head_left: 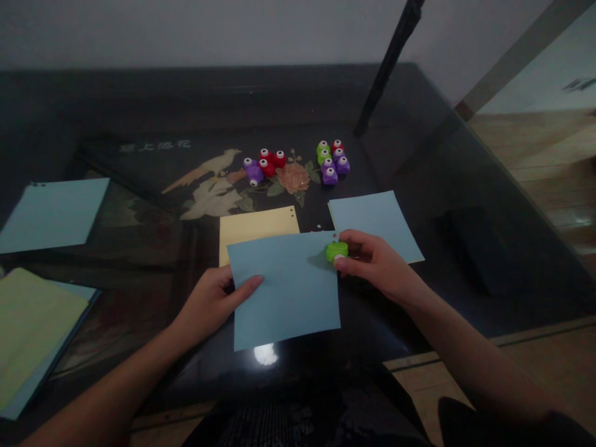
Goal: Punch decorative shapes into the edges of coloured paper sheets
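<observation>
Right hand (372, 264), centre-right of frame: fingers curled around a small green paper punch (336, 250), pinching it at the upper right corner of a blue paper sheet (285, 287). The fingers hide most of the punch body; whether the sheet edge sits inside its slot cannot be told.

Left hand (212, 304), lower centre-left: thumb on top of the sheet's left edge, remaining fingers hidden beneath it, so it pinches the sheet there. The sheet lies at frame centre over the dark glass table (139, 112), its upper edge overlapping a yellow sheet (256, 225) that shows two small holes near its upper right corner. A second blue sheet (377, 217) lies just beyond the right hand, partly covered by it.

Further up, at centre: a cluster of red and purple punches (263, 165), and to its right a cluster of green, purple and red punches (332, 161). Markings on their white tops are too small to make out.

Left edge of frame: a blue sheet (53, 214) at mid-height, and a yellow-on-blue paper stack (32, 329) lower down, cut off by the frame border.

Under the glass, a bird-and-flower inlay (218, 186) with a line of pale characters above it, too dim to read. A dark pole (386, 65) leans at upper right. A dark rectangular object (479, 248) at right is hard to identify.
</observation>
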Tool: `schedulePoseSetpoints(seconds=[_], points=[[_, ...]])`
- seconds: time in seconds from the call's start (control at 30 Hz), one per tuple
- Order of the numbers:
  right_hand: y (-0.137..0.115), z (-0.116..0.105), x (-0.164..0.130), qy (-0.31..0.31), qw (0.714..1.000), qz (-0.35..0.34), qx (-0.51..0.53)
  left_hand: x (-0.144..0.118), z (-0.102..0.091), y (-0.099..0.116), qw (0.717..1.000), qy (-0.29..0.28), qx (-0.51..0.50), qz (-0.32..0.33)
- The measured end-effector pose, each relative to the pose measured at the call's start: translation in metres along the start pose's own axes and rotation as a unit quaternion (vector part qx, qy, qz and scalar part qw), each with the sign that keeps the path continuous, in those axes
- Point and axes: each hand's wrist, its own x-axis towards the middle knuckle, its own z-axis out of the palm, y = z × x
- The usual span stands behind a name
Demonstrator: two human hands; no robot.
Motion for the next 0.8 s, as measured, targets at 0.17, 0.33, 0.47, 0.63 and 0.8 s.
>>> schedulePoseSetpoints(seconds=[0.17,0.33,0.47,0.63,0.8], points=[[0.0011,0.0014,0.0000,0.010,1.000,0.016,0.008,-0.0006,-0.0003,0.0014,1.000,0.000,-0.001,0.001],[0.0017,0.0031,0.0010,0.016,0.999,0.024,0.022,-0.0001,-0.0005,-0.0006,1.000,-0.006,-0.004,0.003],[0.0026,0.0043,0.0019,0.016,0.999,0.018,0.043,0.0014,-0.0003,-0.0034,1.000,-0.007,0.003,0.005],[0.0038,0.0051,0.0031,0.014,0.998,0.016,0.059,0.0011,0.0003,-0.0037,1.000,-0.010,-0.002,0.011],[0.0041,0.0057,0.0031,0.017,0.998,0.012,0.065,0.0017,0.0011,-0.0011,1.000,-0.006,0.005,0.020]])
